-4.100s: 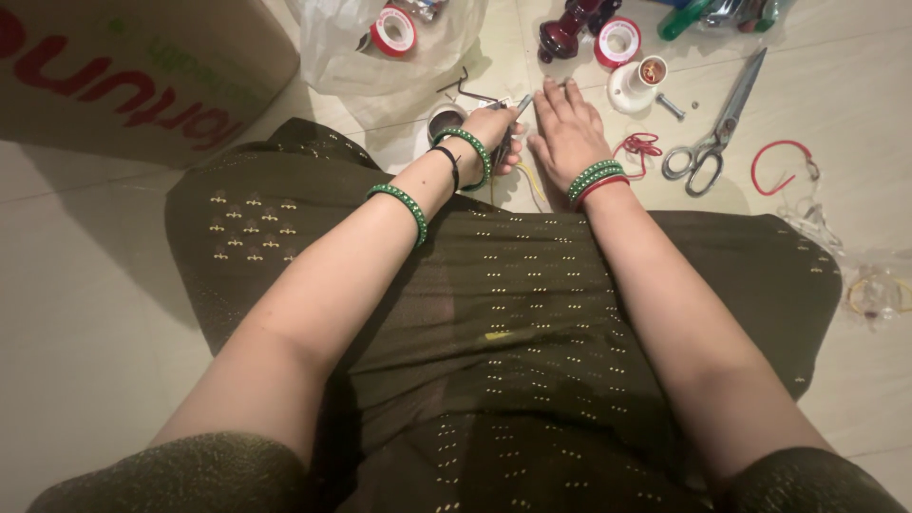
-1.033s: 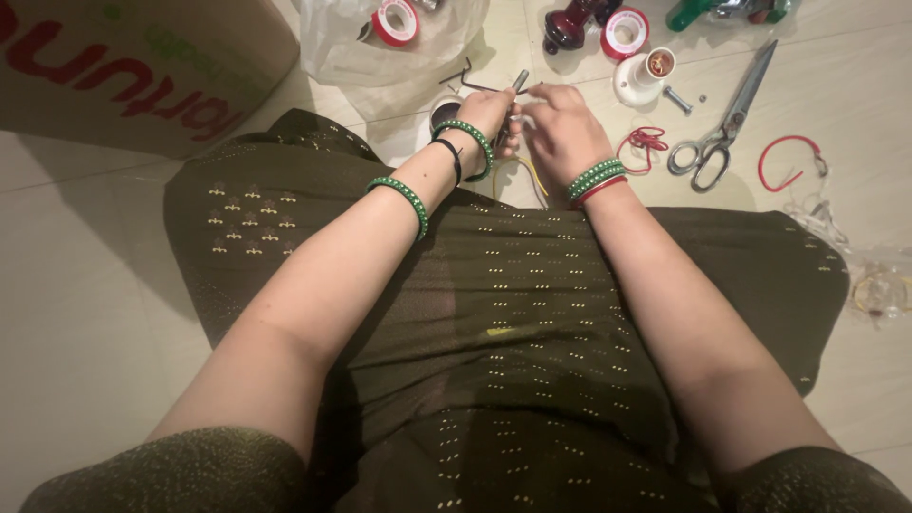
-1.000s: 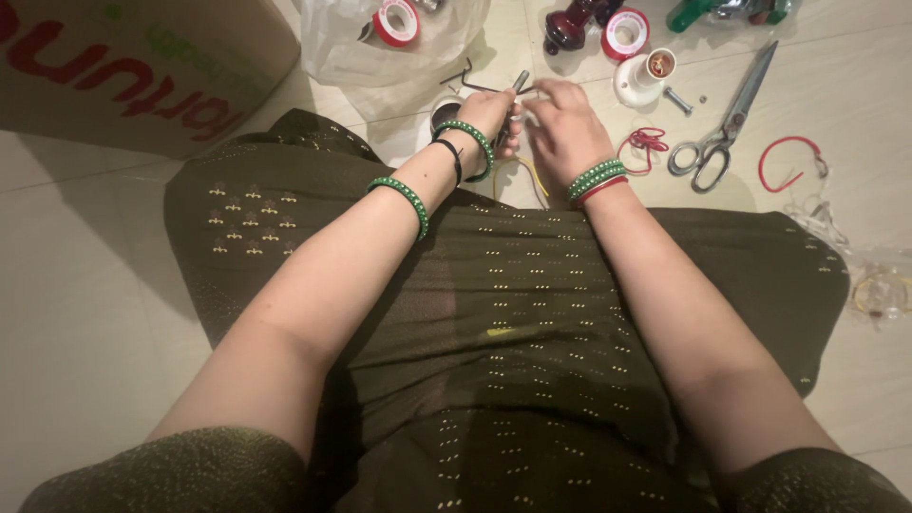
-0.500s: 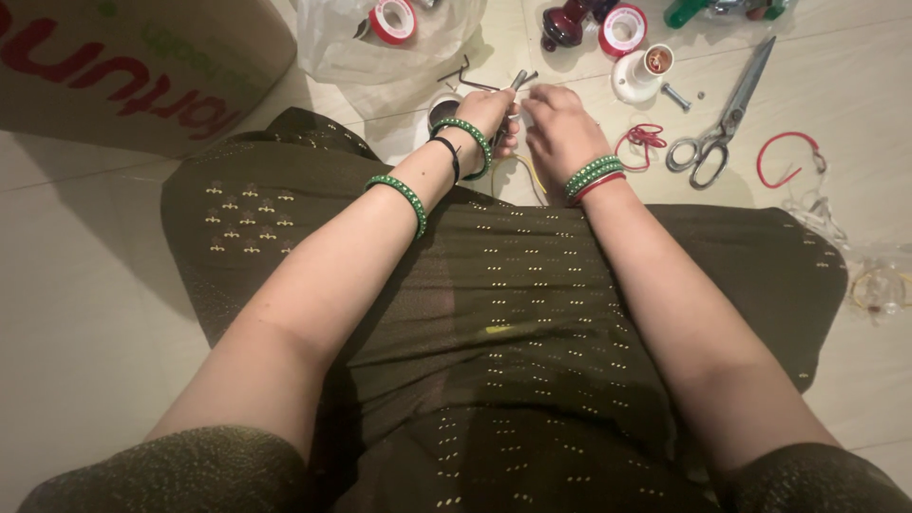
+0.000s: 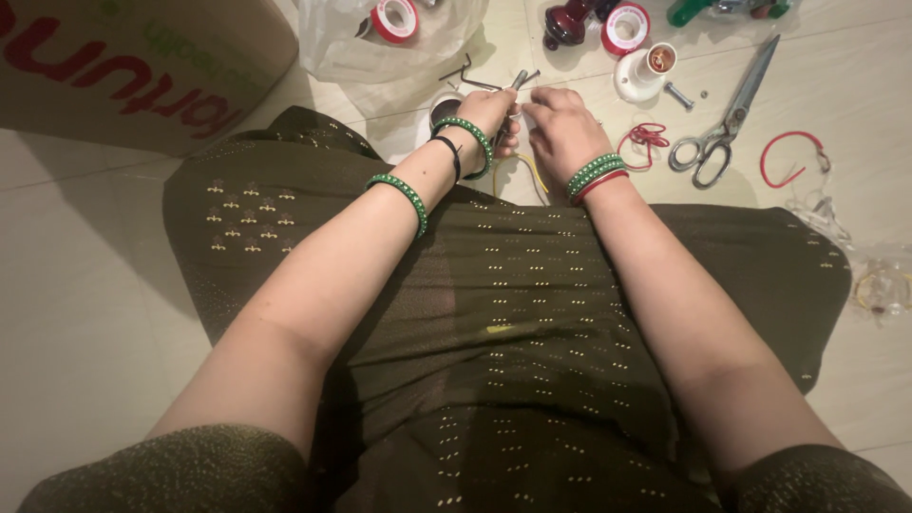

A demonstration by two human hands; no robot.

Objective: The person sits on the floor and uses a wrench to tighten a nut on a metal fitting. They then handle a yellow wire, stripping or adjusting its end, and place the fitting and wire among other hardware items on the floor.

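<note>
Left hand (image 5: 489,114) fingers pinch a metal tool (image 5: 514,84); right hand (image 5: 560,128) fingers curled; clear bag (image 5: 342,43) holds red tape (image 5: 393,19).

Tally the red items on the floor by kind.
Red tape rolls: 2, second
Red wire pieces: 2, second
Total: 4

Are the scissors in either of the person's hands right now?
No, the scissors lie on the floor to the right, apart from the right hand and the left hand.
</note>
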